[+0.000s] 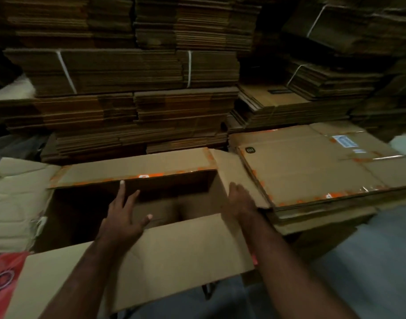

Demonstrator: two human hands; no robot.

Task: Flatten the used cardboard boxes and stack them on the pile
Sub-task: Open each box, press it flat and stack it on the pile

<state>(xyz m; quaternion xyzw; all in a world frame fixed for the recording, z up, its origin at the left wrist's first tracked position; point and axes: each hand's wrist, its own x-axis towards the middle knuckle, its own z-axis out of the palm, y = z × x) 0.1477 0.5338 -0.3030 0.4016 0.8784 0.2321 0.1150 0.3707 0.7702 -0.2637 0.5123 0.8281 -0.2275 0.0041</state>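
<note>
A: Status?
B: Your box sits upright in front of you, flaps out, not flattened. Left hand spread open over it; right hand flat on the side flap.
A: Pile?
B: The pile is just right of it, touching that flap, some flat boxes already on it.

Grey floor with cardboard on it.

The floor shows bare only at the lower right, a dull grey-blue patch. An open cardboard box stands on it in the middle, its four top flaps folded outward. Just to the right lies a low pile of flattened boxes, the top sheet carrying orange tape remnants and a white label; the open box's right flap overlaps the pile's near corner. Behind both, tall stacks of flattened cardboard rise, some bundled with white straps. At the left edge lies pale crumpled cardboard, and a red printed bag sits at the lower left corner.
</note>
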